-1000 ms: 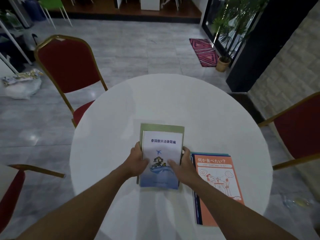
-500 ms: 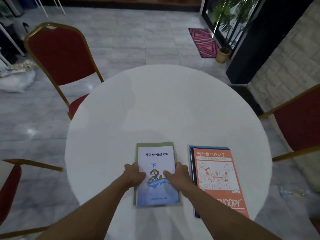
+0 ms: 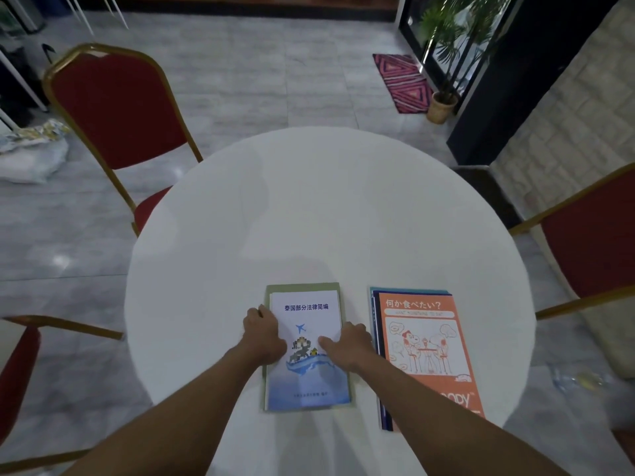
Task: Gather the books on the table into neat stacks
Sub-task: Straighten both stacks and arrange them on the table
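The left hand (image 3: 264,335) and right hand (image 3: 347,345) clasp the blue book (image 3: 307,386) by its sides, thumbs on the cover. They are squaring it on the green book (image 3: 302,286) near the table's (image 3: 309,201) front edge, just beside the orange stack (image 3: 427,359). The next move is probably to nudge the edges flush, then let go.

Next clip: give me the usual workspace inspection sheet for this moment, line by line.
Surface: round white table, with the books toward its near edge.
Job's things: left stack, a blue-and-white booklet on a larger green book; right stack, an orange cartoon book on dark blue ones, slightly fanned.
Clutter: white bag and plastic wrapper on the floor.
Grippers: left hand grips the left stack's left edge; right hand grips its right edge, thumb on the cover.
Cables: nothing seen.
Surroundings: red chairs, potted plant, patterned rug.
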Demonstrator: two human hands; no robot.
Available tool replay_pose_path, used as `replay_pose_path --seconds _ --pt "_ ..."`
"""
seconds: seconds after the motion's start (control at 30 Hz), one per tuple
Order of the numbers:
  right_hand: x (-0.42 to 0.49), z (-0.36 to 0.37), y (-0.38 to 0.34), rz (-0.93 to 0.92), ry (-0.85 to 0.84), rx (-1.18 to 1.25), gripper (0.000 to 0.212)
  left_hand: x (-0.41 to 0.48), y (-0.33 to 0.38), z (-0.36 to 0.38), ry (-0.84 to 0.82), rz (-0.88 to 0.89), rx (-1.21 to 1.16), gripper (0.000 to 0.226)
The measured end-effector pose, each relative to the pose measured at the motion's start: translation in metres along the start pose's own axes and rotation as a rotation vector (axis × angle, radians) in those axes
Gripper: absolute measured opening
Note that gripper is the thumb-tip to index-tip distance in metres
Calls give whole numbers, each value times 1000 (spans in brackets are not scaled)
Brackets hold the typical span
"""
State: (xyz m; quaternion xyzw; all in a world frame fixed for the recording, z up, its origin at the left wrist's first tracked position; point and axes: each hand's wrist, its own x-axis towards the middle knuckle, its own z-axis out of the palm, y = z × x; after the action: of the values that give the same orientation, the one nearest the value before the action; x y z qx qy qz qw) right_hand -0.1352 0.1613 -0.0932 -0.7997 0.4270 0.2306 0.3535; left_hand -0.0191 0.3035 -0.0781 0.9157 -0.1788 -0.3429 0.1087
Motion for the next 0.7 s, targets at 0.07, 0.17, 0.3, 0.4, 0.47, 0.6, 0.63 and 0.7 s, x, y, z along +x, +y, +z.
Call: replay_pose_path --seconds 0.07,0.17,0.3,0.4,0.47,0.6,0.63,0.7 --pt "-2 -8 2 -23 47 37 72 -4 9 -2 84 70 45 86" --pt "-6 -27 11 -66 138 104 69 -7 27 -2 173 175 84 65" --pt "-13 -55 39 -98 245 161 67 -11 69 7 122 267 28 52" --pt "-14 -74 71 -75 331 164 66 -15 105 23 65 323 -47 50" --pt "-13 -85 95 -46 369 154 71 -17 128 35 35 325 -39 51" --pt "-10 -98 140 53 402 88 85 -22 163 64 -58 243 1 56" --pt "-9 -100 150 79 399 87 88 -22 168 71 -90 222 25 58" --pt "-6 -101 166 128 363 87 92 -24 175 87 -153 197 60 58"
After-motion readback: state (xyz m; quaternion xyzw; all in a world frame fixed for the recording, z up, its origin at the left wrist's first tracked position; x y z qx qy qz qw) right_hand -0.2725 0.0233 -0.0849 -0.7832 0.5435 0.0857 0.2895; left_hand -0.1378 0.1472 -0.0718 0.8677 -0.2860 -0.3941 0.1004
